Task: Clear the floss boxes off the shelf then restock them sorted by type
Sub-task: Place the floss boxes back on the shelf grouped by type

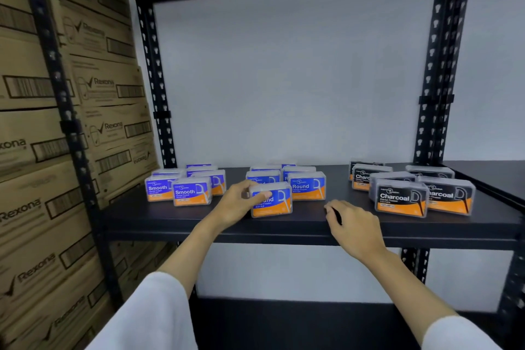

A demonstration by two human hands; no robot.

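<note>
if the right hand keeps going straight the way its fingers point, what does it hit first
The right hand points up-left across the shelf, toward the Round group. The first thing in that line looks like the rear Round box, beside the one the left hand holds. Depth is uncertain, so it might pass between them.

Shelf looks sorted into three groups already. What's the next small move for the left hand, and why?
Probably slide the front Round box back a little, in line with the other Round boxes, then let go. The left hand grips it by its left end, and it sits nearer the shelf edge than its neighbours. The Smooth boxes and the Charcoal boxes stand grouped apart.
</note>
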